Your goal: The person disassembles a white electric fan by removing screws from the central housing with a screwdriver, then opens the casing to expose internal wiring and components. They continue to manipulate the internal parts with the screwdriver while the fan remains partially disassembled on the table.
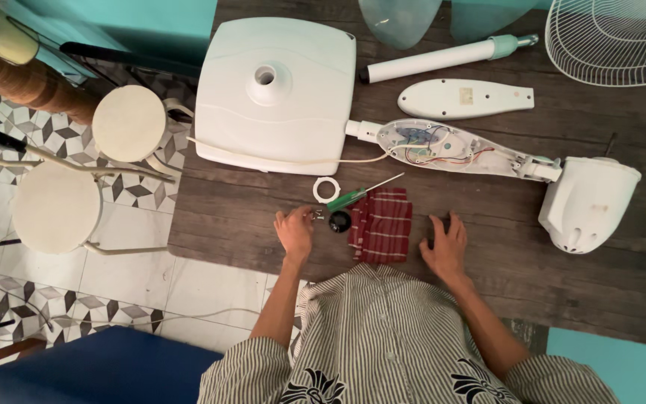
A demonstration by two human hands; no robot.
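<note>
Screws (314, 215), small and silvery, were seen on the dark wooden table (263, 247) at the fingertips of the left hand (295, 231), just beside a small black knob (339, 221). The left hand was laid over them with fingers curled; whether a screw was actually pinched could not be told. A green-handled screwdriver (360, 194) was lying just above the knob, its tip pointing up and to the right, and a white ring (326, 189) was set beside its handle. A folded red checked cloth (380, 224) was spread between the two hands. The right hand (445, 245) was rested flat on the table, fingers released and spread, holding nothing. Farther out, a square white fan base (278, 93) was placed, and an opened fan neck (450, 148) with exposed wiring was joined to a white motor housing (588, 202). A loose white cover (465, 99), a white pole (443, 58) and a wire grille (622, 37) were lying along the far edge. Two round stools (57, 206) were standing on the tiled floor to the left.
</note>
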